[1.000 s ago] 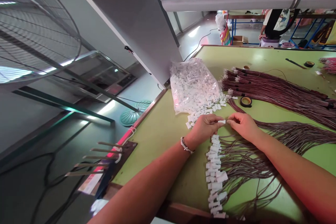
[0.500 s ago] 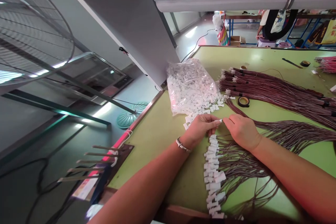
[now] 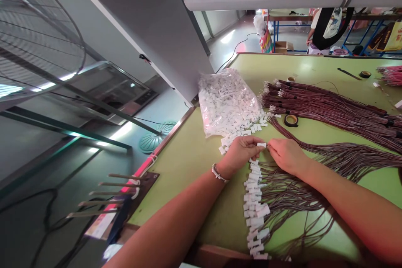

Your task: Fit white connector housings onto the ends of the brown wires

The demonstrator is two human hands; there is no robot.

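Observation:
A small white connector [image 3: 261, 145] is pinched between the thumb and fingers of my left hand [image 3: 243, 150]. Close on its right, my right hand [image 3: 287, 155] has its fingertips pressed together at the connector's end; what they grip is too small to make out. Below my hands runs a column of white connectors [image 3: 255, 197] with brown wires [image 3: 292, 192] fanning out to the right. Loose white connectors [image 3: 230, 138] lie beside my left hand, at the mouth of a clear plastic bag [image 3: 229, 96] full of them.
Bundled brown wires [image 3: 326, 104] cross the table [image 3: 179, 167] at the right, near a black tape roll [image 3: 291, 120]. Metal prongs [image 3: 103, 194] stick out at the left edge. A person [image 3: 329, 25] is in the background.
The white connector now shows more fully between my hands. My right hand's fingers have shifted slightly, and the camera view has moved a little.

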